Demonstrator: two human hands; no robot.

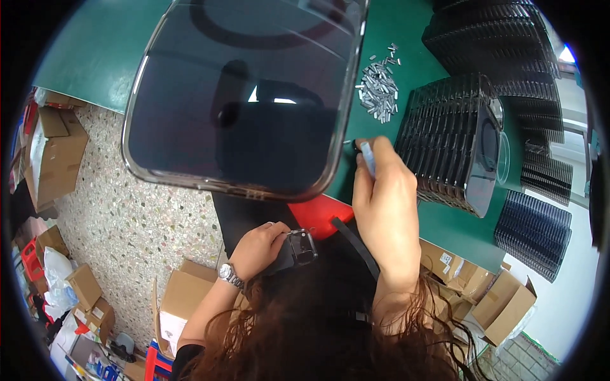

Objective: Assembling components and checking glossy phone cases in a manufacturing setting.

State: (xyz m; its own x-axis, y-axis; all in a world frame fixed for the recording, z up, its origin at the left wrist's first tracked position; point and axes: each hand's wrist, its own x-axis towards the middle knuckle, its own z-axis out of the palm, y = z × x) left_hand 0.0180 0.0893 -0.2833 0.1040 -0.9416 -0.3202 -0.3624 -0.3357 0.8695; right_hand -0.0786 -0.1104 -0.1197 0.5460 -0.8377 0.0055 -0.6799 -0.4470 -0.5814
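My left hand (257, 247), with a wristwatch (229, 274) on the wrist, is low over my lap and grips a dark phone case (297, 249) with a clear camera cut-out. My right hand (384, 203) is raised at the edge of the green table (406, 38) and pinches a small pale blue piece (367, 155) between its fingertips. A pile of small grey metal pieces (379, 89) lies on the table just beyond that hand. A large dark case with a clear rim (241, 101) fills the upper middle, very close to the camera.
Rows of black cases (454, 143) stand right of my right hand, with more stacks behind (495, 38) and at the table's right end (534, 232). A red thing (318, 216) shows under the table. Cardboard boxes stand on the speckled floor at left (57, 152) and right (502, 298).
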